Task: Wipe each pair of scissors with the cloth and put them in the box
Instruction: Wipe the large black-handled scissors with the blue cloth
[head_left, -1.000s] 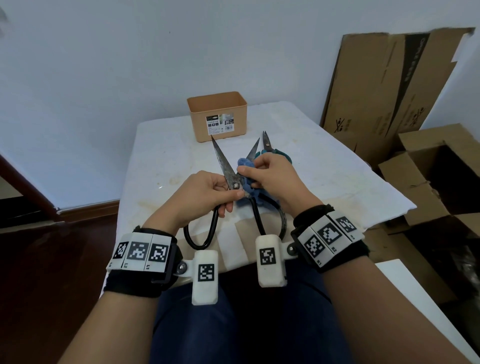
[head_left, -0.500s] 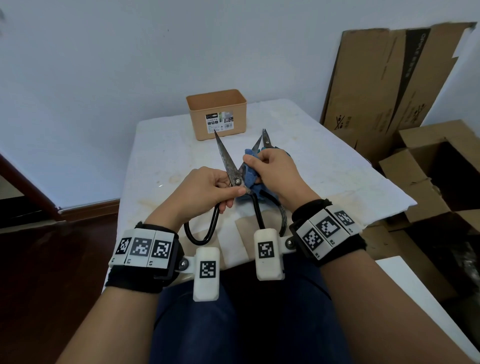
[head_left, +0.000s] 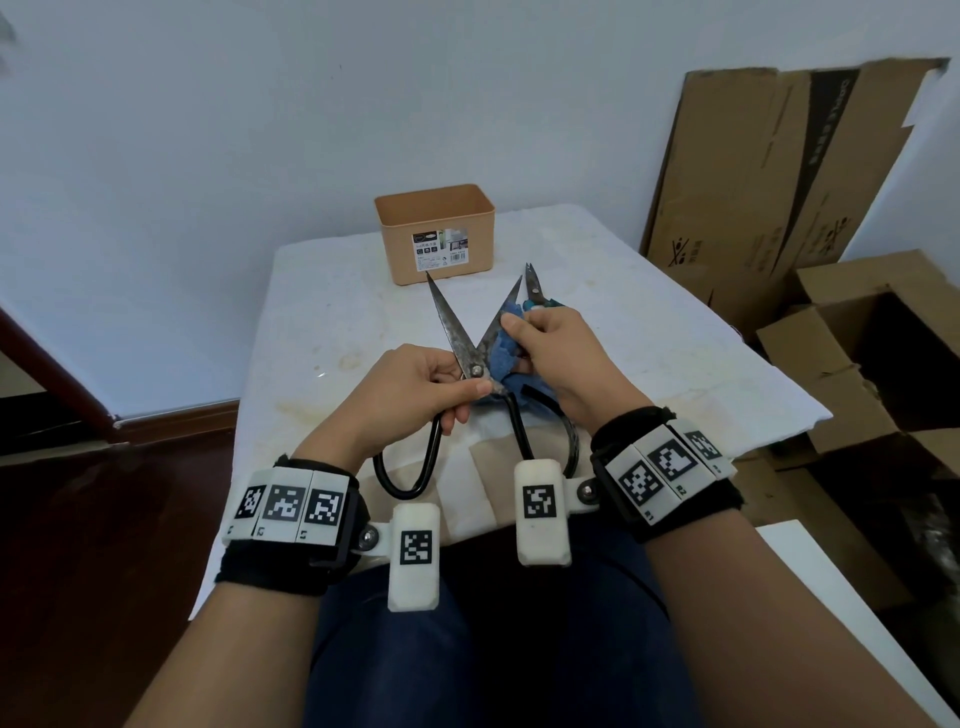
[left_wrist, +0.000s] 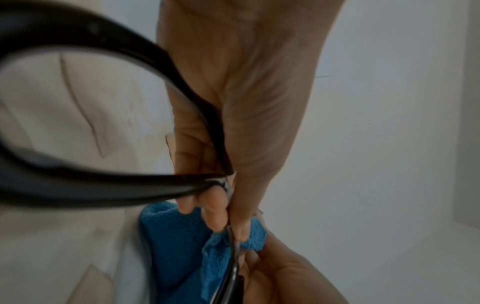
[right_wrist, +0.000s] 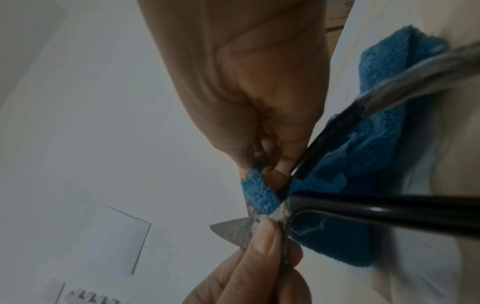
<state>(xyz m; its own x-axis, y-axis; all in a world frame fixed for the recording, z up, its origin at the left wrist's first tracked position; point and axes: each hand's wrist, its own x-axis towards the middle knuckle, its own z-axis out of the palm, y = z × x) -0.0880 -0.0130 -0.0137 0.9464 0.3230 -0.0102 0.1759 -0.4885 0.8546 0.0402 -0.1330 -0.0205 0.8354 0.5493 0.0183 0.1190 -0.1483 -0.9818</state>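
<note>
Two hands work one pair of open scissors at frame centre.

Left hand (head_left: 410, 384) pinches the black-handled scissors (head_left: 457, 338) at the pivot; right hand (head_left: 558, 353) grips a blue cloth (head_left: 506, 348) round the right blade. Beyond, teal-handled scissors (head_left: 535, 291) lie on the counter (head_left: 332, 322), then the tan box (head_left: 434, 231).

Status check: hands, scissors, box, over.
Left hand pinches black scissors at pivot, blades open. Right hand presses blue cloth on right blade. Box unobstructed.
</note>
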